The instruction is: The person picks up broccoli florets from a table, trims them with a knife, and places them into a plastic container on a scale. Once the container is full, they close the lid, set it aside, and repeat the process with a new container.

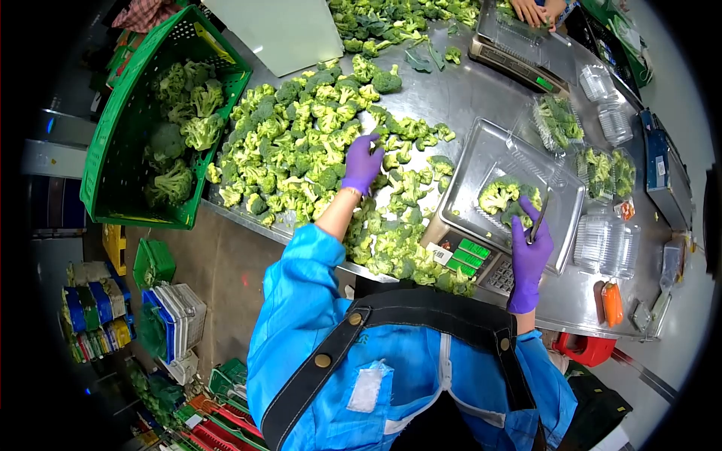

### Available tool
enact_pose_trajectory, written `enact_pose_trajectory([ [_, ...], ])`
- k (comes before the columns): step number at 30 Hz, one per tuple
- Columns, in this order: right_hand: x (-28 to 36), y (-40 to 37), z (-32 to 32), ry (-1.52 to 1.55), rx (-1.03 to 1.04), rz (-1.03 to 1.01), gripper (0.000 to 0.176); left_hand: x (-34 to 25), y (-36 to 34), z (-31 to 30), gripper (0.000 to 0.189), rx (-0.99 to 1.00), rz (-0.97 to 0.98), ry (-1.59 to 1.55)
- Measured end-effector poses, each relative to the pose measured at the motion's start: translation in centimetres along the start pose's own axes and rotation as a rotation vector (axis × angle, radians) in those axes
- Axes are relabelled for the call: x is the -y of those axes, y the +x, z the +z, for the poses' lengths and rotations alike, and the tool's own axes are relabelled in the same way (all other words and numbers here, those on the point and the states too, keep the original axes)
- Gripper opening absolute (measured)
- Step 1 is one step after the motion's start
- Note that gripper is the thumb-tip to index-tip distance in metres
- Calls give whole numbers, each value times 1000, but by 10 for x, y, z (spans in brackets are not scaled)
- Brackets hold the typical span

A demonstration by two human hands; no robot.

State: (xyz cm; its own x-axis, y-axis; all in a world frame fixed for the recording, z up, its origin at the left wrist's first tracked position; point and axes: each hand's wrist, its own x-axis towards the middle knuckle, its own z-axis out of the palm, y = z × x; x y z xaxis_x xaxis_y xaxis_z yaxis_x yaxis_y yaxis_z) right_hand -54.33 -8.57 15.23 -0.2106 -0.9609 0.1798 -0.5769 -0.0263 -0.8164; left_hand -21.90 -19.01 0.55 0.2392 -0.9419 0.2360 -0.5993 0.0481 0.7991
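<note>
My left hand (363, 162), in a purple glove, is over the right part of a large heap of cut broccoli florets (289, 135); its fingertips are bent among the florets, and what they hold is hidden. My right hand (531, 244), also gloved in purple, is at the right side of a metal tray (470, 161) on a scale with green displays (468, 257). A dark, thin tool (539, 218) is held in it. Its fingers touch broccoli florets (499, 197) that lie in a clear plastic box (535, 169) inside the tray.
A green crate (105, 158) with broccoli heads stands at the left. Filled clear boxes (556, 124) and empty ones (605, 244) lie at the right, near an orange object (613, 304). Another person's hands (538, 11) are over a second scale (519, 68) at the top.
</note>
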Motion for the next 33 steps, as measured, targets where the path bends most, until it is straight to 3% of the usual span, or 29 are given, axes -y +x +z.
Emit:
enact_pose_trajectory([
  [2,5,-1,3,34,27,-53,36,11,27,6,35,-79,196,381],
  [5,7,-3,4,41,37,-78,33,6,56,0,38,-15,-16,897],
  [6,7,-4,4,45,61,-62,32,10,59,-2,35,18,-107,943],
  [10,2,-7,3,49,66,-30,30,34,51,-8,29,41,-76,908],
  [12,2,-9,4,49,61,-39,29,46,39,-11,33,-89,100,835],
  [14,4,-9,6,65,83,-39,28,40,24,-21,33,-23,65,739],
  [17,11,-10,7,62,151,-26,27,23,8,-36,37,-139,193,280],
  [18,13,-11,10,66,150,-24,27,7,2,-42,37,-137,196,283],
  [20,16,-15,16,169,194,10,25,-30,-14,-55,35,-43,-56,-684],
  [22,24,-16,22,116,269,-26,28,-75,-35,-65,35,4,-85,-885],
  [24,33,-22,35,364,466,10,39,-93,-59,-65,35,118,-42,-948],
  [28,41,-26,56,371,610,-72,58,-117,-93,-53,46,320,82,-1035],
  [30,24,-33,66,335,548,-163,57,-131,-105,-48,53,386,-54,-1097],
  [31,13,-37,72,366,598,-39,55,-135,-108,-46,67,407,-67,-1048],
  [33,13,-36,66,328,634,116,47,-153,-101,-48,74,441,-72,-998],
])
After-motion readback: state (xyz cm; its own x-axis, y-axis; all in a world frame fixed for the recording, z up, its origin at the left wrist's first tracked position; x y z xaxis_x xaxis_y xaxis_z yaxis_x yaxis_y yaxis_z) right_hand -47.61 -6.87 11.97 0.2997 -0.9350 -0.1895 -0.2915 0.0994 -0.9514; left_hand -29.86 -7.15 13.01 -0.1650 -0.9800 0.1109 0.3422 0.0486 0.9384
